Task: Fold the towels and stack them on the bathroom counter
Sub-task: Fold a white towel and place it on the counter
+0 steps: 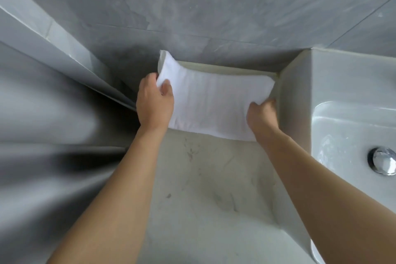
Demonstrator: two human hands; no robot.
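A folded white towel (211,100) lies at the back of the pale bathroom counter (205,188), close to the grey wall. My left hand (155,100) grips its left end, thumb on top and fingers under the raised edge. My right hand (262,112) holds the right near corner, fingers curled under the cloth, next to the basin's side wall. The towel's left end is lifted a little off the counter; I cannot tell if other towels lie beneath it.
A white sink basin (347,113) with a chrome drain plug (383,162) stands at the right, its side wall hemming in the towel. Grey tiled wall (214,17) rises behind. The counter's left edge drops away at about mid-frame.
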